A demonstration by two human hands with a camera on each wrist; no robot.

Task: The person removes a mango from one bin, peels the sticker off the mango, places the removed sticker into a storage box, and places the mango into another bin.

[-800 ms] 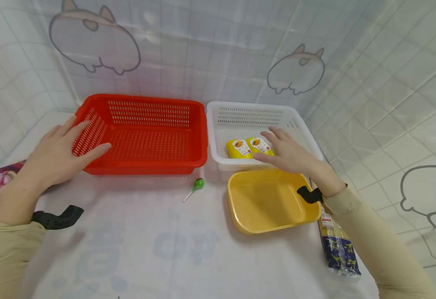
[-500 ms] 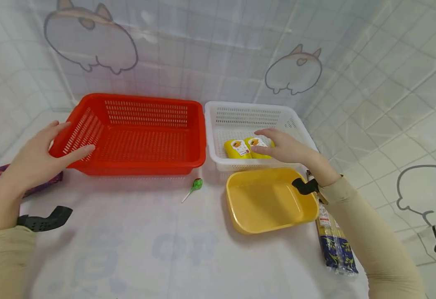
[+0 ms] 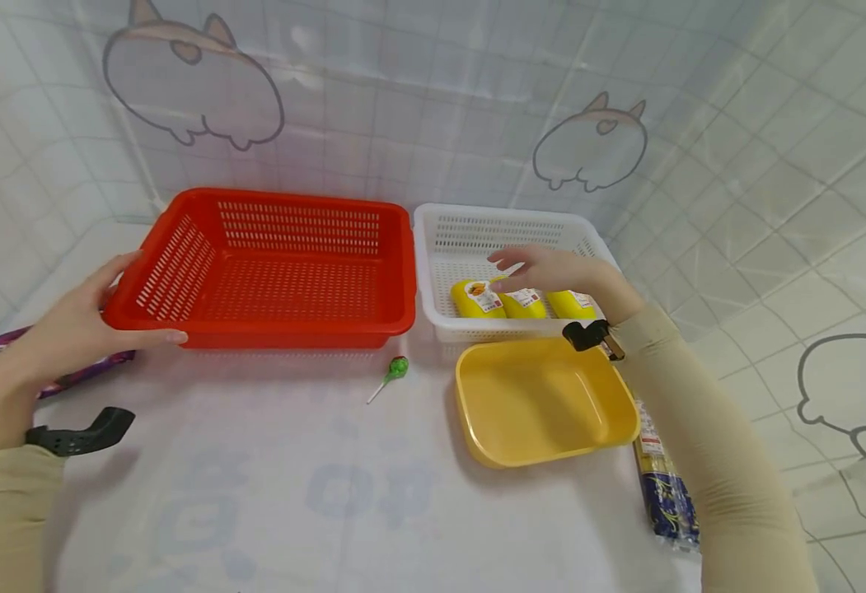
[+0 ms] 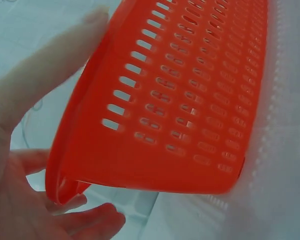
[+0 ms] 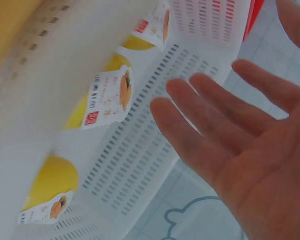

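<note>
In the head view, my left hand [image 3: 87, 317] is at the front left corner of the red plastic basket [image 3: 299, 333]. The left wrist view has the thumb along the basket's rim [image 4: 72, 112] and the other fingers round the corner, partly hidden behind it. My right hand [image 3: 551, 268] hovers over the white basket [image 3: 428, 296], fingers spread and nothing held. Inside that basket lie three yellow packs [image 3: 477, 298] with white labels picturing orange fruit. The right wrist view confirms a bare palm [image 5: 260, 155], apart from the packs.
A yellow tub [image 3: 536, 412] stands before the white basket. Between baskets and front lies a green lollipop [image 3: 397, 368]. A purple bag [image 3: 84, 371] sits at the left, partly behind my forearm. Right of the tub is a blue-and-clear packet [image 3: 666, 494]. A patterned tile-print wall [image 3: 373, 99] rises behind.
My left hand has moved from above the red basket's left side outward to its front left corner. The right hand has shifted left over the white basket, uncovering the third yellow pack.
</note>
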